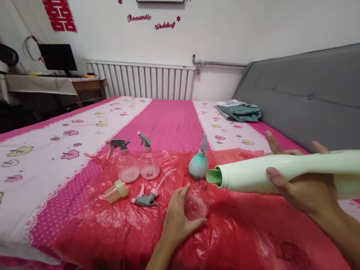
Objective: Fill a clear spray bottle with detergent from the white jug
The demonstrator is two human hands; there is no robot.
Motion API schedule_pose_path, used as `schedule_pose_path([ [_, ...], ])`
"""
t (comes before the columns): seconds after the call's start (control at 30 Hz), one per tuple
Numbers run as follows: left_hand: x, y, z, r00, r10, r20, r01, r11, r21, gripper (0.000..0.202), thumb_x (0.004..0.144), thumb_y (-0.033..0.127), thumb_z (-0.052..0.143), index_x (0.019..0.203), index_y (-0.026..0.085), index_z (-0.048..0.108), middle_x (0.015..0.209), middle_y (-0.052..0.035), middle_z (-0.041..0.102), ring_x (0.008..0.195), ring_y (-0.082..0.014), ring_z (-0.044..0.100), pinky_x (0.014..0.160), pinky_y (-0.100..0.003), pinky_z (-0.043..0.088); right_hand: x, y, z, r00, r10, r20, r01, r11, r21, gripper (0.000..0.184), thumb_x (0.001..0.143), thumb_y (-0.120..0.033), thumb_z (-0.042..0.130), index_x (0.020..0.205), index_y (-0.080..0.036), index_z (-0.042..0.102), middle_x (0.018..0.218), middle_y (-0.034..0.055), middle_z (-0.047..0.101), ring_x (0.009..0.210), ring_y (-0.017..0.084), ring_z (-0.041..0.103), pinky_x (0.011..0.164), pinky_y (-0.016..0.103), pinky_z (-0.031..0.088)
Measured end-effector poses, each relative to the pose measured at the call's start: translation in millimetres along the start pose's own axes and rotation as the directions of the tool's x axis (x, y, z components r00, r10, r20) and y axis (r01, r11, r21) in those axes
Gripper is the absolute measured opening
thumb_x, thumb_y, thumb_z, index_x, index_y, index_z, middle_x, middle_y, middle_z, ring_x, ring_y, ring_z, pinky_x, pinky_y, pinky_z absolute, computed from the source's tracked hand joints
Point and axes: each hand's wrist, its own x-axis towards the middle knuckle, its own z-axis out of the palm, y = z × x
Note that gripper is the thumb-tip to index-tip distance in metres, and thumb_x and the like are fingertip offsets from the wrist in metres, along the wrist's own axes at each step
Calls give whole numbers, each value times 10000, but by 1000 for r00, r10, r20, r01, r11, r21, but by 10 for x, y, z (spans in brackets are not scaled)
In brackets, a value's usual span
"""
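My left hand (177,218) is wrapped around a clear, round spray bottle body (196,204) with no top on it, standing on red plastic sheeting. My right hand (306,185) grips a long pale green container (255,175) lying nearly level, its open mouth with a darker green lip pointing left, just above and right of the bottle's neck. Left of my left hand lies a grey and pink spray head (147,198) with its tube. A teal spray bottle (199,164) stands behind the clear one. Two clear spray bottles (127,167) with grey heads stand farther left.
A yellowish see-through cup-like piece (115,191) lies on the red plastic sheet (89,226) spread over the pink bed. Folded clothes (239,111) rest near the grey headboard (313,86). A radiator (142,80) and a desk with a monitor (57,58) are at the back.
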Motion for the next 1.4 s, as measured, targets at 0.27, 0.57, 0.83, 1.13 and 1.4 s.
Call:
schedule_pose_path([
  [0.27,1,4,6,1000,20,-6,-20,1000,-8,999,698,290,938,1522,283,374,1461,-111,508,1344,-333,517,1146,-532,422,-11,-8,38,1000,-20,-8,19,999,-35,727,995,-539,324,1644,-228,220,1026,113,757,1035,379,691,1143,666,258],
  [0.57,0,-29,10,1000,22,-8,-22,1000,-4,1004,699,297,935,1526,289,367,1457,-112,507,1334,-336,525,1136,-535,433,26,-58,6,1000,-7,-22,7,999,-37,706,1007,-555,280,1635,-233,257,988,100,753,986,353,705,1143,673,288],
  [0.83,-5,-5,9,1000,11,-10,-11,1000,-4,995,695,296,933,1522,279,380,1467,-117,507,1350,-343,515,1144,-537,427,21,-34,17,1000,11,-16,-11,999,-38,708,1002,-570,273,1629,-240,283,1027,118,746,1038,363,700,1140,696,286],
  [1.13,4,-9,13,1000,10,-7,-10,1000,-10,1005,691,302,941,1519,297,371,1455,-109,514,1342,-333,520,1138,-535,426,8,-30,-20,1000,18,-12,-18,1000,-17,713,999,-559,288,1631,-231,275,1005,103,757,1025,366,697,1147,698,271],
  [1.4,3,-7,8,1000,11,-2,-11,1000,-13,981,713,320,922,1520,301,364,1457,-116,502,1346,-343,513,1139,-560,418,20,-31,-48,998,47,47,-46,999,-20,726,984,-564,290,1621,-218,318,1047,148,742,1077,391,680,1164,697,249],
])
